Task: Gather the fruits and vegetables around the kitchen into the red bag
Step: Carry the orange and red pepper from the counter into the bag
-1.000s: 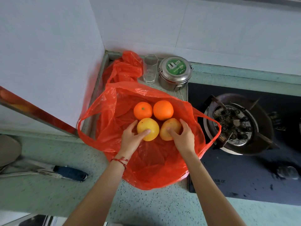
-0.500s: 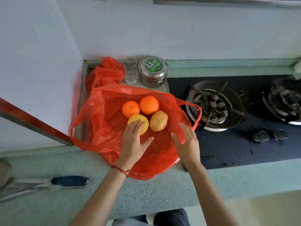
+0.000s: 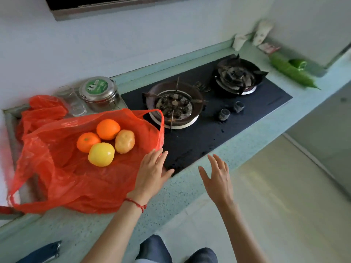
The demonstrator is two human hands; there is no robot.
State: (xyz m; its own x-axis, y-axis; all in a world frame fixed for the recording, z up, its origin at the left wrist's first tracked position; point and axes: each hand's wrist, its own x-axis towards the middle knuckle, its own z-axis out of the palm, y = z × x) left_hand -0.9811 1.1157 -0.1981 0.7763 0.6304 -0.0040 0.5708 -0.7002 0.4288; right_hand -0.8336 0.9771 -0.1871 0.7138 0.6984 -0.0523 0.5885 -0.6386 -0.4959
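Note:
The red bag [image 3: 57,171] lies open on the counter at the left. Inside it sit two oranges [image 3: 107,129] [image 3: 87,141], a yellow fruit [image 3: 101,154] and a potato [image 3: 124,141]. My left hand [image 3: 152,171] hovers open at the bag's right edge, over the stove's front corner. My right hand [image 3: 217,177] is open in the air past the counter's front edge, holding nothing. Far right on the counter lie a long green vegetable [image 3: 290,72] and a green pepper [image 3: 298,63] behind it.
A black two-burner gas stove [image 3: 209,130] fills the counter's middle. A steel tin with a green lid [image 3: 98,93] and a glass [image 3: 73,103] stand behind the bag. A blue-handled tool [image 3: 43,253] lies at the lower left. White items [image 3: 262,33] stand in the far corner.
Both hands have left the fruit and come out of the bag, moving right. My view has swung right, bringing the second burner and the green vegetables into sight.

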